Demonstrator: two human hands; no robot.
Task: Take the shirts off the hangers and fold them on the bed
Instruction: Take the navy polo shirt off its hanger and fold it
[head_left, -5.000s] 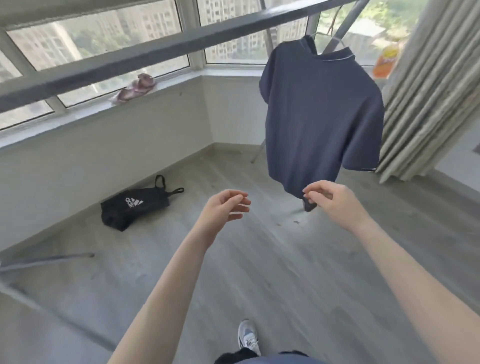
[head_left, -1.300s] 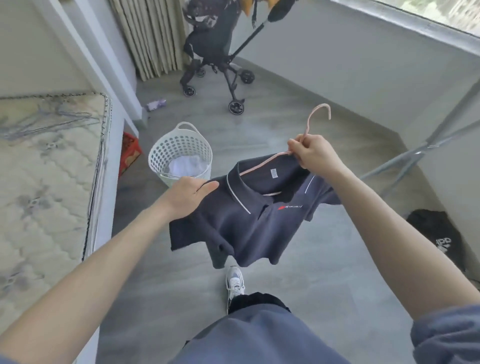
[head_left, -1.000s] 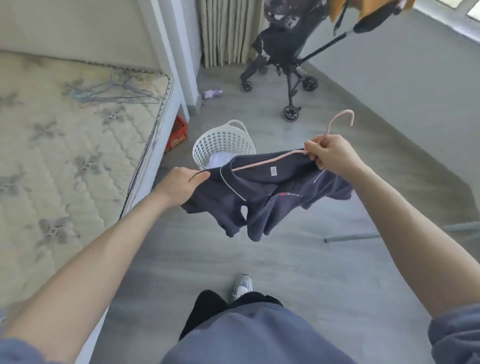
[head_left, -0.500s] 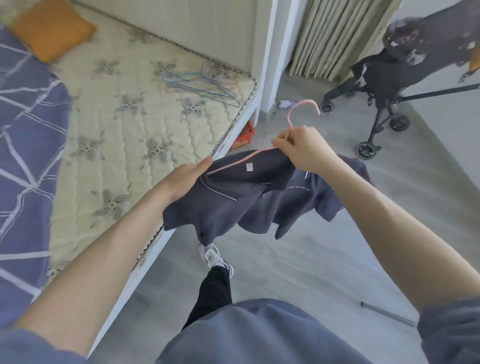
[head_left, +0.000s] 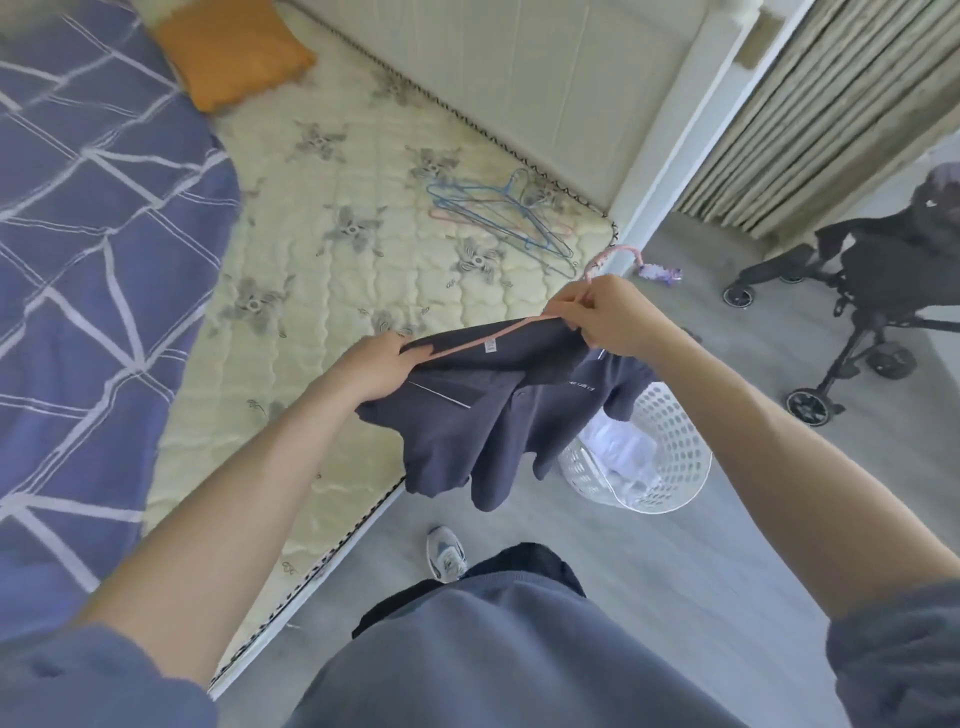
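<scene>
Polo shirt (head_left: 493, 410): one counted, dark navy, held in the air above the bed's near edge, hem hanging toward the floor. Not yet off its hanger, nothing folded.

Bed (head_left: 332, 291): one, bare quilted mattress exposed on the near side. This is judged to be the folding surface, which explains why the shirt is held beside it.

Blue patterned quilt (head_left: 93, 234): one, bunched on the far left of the mattress.

Stroller (head_left: 883, 280): one, parked on the floor at right, well apart from the bed.

Laundry basket (head_left: 680, 441): one, white, on the floor under the shirt's right side, with white fabric inside.

Orange pillow (head_left: 234, 52): one, at the head of the bed.

Loose wire hangers (head_left: 498, 213): heaped on the mattress by the far corner, mostly blue with at least one pink. An exact count cannot be made, since they are tangled. The heap is likely the drop spot for emptied hangers.

Left hand (head_left: 374, 366): closed on the shirt's shoulder at the hanger's end.

Right hand (head_left: 608, 317): the hanger's neck is pinched just below the hook. The opposed grips are judged to be a setup for sliding the hanger out through the collar.

Pink hanger (head_left: 498, 332): one, seated inside the collar, hook up.
</scene>
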